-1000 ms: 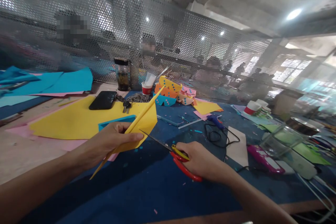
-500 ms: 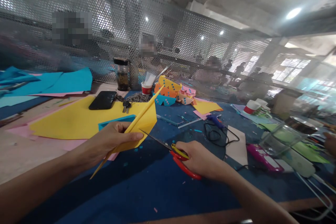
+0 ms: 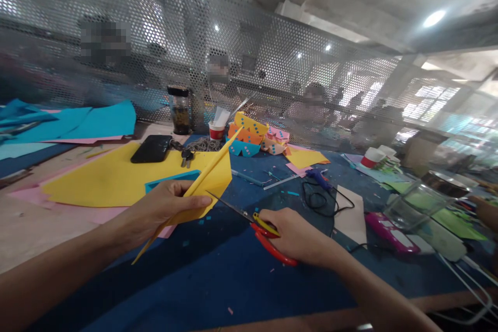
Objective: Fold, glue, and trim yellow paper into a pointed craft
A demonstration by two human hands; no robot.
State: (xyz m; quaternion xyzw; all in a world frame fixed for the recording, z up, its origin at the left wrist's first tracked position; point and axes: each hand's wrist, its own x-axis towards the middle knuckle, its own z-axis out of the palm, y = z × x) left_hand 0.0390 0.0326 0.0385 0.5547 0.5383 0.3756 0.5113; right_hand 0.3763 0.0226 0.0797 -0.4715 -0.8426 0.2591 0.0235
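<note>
My left hand (image 3: 171, 202) pinches a folded sheet of yellow paper (image 3: 213, 181), thumb on the near face, holding it up off the table. Wrapped round the red and yellow handles of a pair of scissors (image 3: 268, 244) is my right hand (image 3: 291, 233). The scissor blades point left, and their tips meet the yellow paper's lower edge close to my left thumb. Whether the blades are parted is hard to make out. Behind my left hand, a blue paper strip (image 3: 171, 179) lies on a larger yellow sheet (image 3: 93, 181).
A phone (image 3: 151, 149) and keys (image 3: 187, 156) rest beyond my left hand. Behind stand a lidded jar (image 3: 180, 111), a paper cup (image 3: 216, 130) and folded paper pieces (image 3: 245, 149). To the right lie a glue gun (image 3: 319, 179) with its cord, a magenta object (image 3: 391, 233) and a glass jar (image 3: 418, 202).
Almost nothing differs. Both hands, the paper and the scissors keep their places, with only a very slight shift of the whole view.
</note>
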